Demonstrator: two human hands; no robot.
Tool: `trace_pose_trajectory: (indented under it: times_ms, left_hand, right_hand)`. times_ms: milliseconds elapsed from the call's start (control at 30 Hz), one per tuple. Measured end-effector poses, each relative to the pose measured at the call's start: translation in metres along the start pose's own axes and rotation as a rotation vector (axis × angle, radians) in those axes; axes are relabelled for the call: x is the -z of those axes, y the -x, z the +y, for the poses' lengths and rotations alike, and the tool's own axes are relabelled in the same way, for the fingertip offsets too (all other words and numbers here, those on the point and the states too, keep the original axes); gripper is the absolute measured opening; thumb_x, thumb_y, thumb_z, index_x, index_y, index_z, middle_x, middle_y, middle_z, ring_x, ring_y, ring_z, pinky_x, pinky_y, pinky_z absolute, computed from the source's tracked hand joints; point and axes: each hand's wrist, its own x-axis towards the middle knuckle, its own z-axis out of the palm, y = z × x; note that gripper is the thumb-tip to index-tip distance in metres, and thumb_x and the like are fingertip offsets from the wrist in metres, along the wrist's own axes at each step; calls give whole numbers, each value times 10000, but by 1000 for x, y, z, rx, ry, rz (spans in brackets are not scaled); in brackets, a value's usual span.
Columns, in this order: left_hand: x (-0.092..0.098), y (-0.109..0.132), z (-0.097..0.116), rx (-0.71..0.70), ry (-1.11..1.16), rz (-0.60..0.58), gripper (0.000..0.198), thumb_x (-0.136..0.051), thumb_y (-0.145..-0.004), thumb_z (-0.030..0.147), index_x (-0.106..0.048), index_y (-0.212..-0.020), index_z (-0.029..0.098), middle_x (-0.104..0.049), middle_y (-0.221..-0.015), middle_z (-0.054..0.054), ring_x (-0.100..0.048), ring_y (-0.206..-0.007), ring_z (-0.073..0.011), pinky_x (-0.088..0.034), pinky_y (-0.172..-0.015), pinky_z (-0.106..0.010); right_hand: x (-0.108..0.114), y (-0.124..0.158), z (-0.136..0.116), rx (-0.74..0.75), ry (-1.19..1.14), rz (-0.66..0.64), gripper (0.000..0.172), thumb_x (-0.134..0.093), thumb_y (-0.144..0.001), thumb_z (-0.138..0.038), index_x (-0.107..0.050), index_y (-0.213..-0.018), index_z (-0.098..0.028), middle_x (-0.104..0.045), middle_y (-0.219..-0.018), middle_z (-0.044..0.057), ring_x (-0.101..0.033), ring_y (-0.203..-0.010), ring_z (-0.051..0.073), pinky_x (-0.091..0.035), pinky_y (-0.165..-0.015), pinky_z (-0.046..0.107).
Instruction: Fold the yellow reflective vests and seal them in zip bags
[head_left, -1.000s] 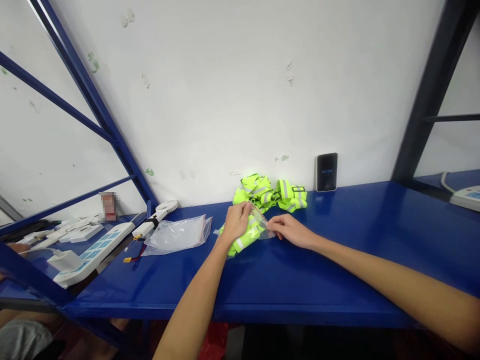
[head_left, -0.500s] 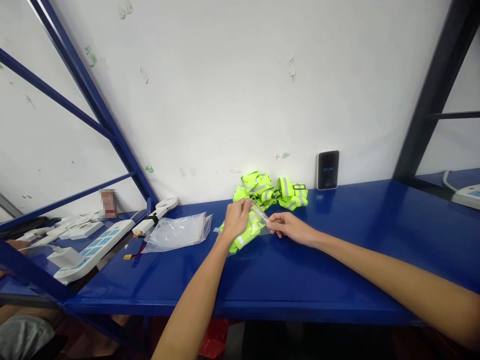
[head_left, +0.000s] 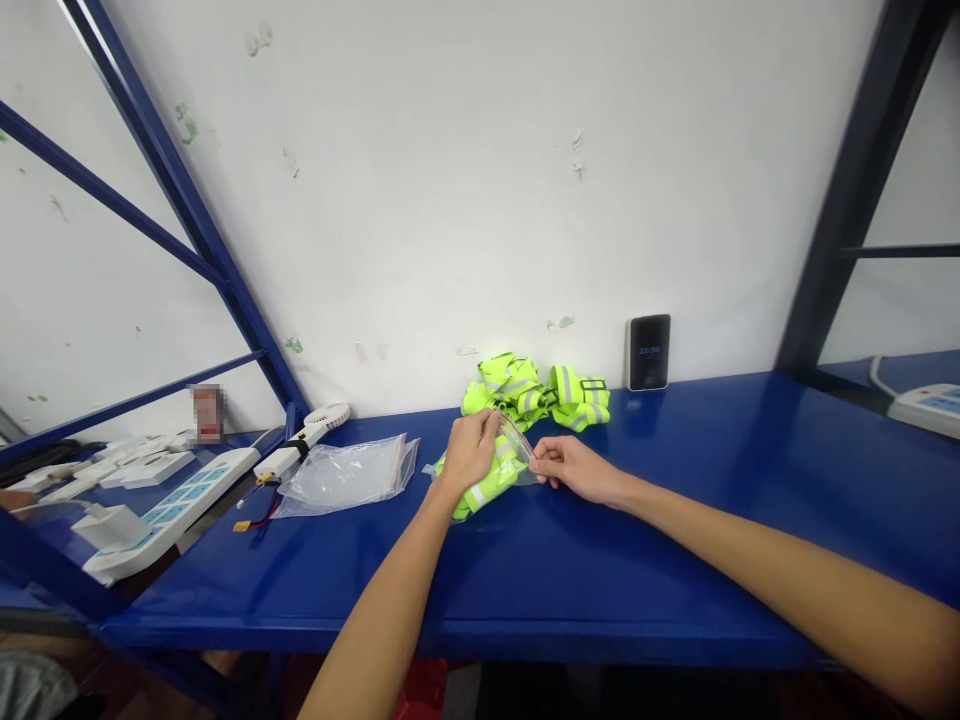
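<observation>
A clear zip bag [head_left: 527, 472] lies on the blue table, with a folded neon-yellow reflective strap [head_left: 487, 490] inside it. My left hand [head_left: 472, 446] is closed on the far end of the bag's opening edge and covers part of the bag. Thumb and fingers of my right hand [head_left: 564, 466] pinch the other end of that edge. Just behind the bag sits a heap of neon-yellow reflective straps [head_left: 510, 385]. Beside the heap is a rolled strap [head_left: 579, 398] with a dark buckle.
Flat clear bags [head_left: 345, 475] lie to the left, near a white handheld fan [head_left: 304, 442] and wires with a yellow connector [head_left: 242, 526]. A power strip [head_left: 176, 515] is further left. A dark-screened device [head_left: 648, 352] leans against the wall. Another person's hand shows at far left.
The view has shifted slightly, so the table sits a little lower. Both hands keep hold of the bag's edge, with my right hand slightly nearer its corner.
</observation>
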Motion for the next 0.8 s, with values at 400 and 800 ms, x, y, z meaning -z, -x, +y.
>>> trace_pose_trajectory:
  times_ms: [400,800]
  left_hand:
    - [1,0,1,-25,40,8,404,-360,-965,400,-676,-853,173,-705,-776,-18,-633,-730,-162,-420,-704,-249]
    - [-4,-1,7,-5,136,43,386,-399,-951,374,-695,-836,156,-704,-756,-22,-640,-727,-163,-442,-720,-252]
  right_hand:
    - [-6,3,-5,19,-37,58,273,-522,-880,-438,-531,-790,-180,-577,-626,-18,-551,-503,125,-427,-549,264]
    - [-15,9,-5,289,349,287,265,-403,-968,-399,-461,-784,-216,-431,-592,-54,-395,-533,128,-289,-542,260]
